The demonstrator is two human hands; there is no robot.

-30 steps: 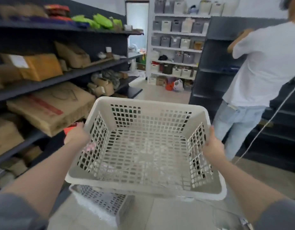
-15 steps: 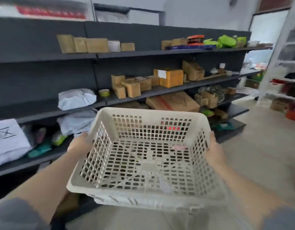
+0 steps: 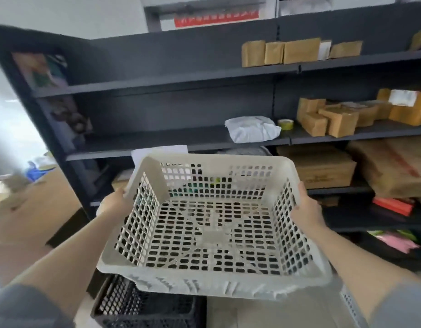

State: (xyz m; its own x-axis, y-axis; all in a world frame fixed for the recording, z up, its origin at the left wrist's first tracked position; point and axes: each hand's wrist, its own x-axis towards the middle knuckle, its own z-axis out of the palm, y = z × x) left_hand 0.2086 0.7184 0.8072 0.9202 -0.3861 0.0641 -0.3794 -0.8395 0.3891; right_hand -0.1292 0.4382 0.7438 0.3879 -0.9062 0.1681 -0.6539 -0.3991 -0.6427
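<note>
Fingers (image 3: 302, 192) of the left hand (image 3: 113, 205) and right hand (image 3: 307, 210) grip opposite side rims. Dark shelving (image 3: 171, 76) fills the background; before it the white basket (image 3: 214, 235) is held in the air. A black crate (image 3: 143, 306) sits beneath. A white parcel (image 3: 252, 129) lies on the shelf, with a tape roll (image 3: 286, 124) just beside it.

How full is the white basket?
Empty: the basket has a bare floor, nothing on it. The left hand and right hand grip its sides.
</note>
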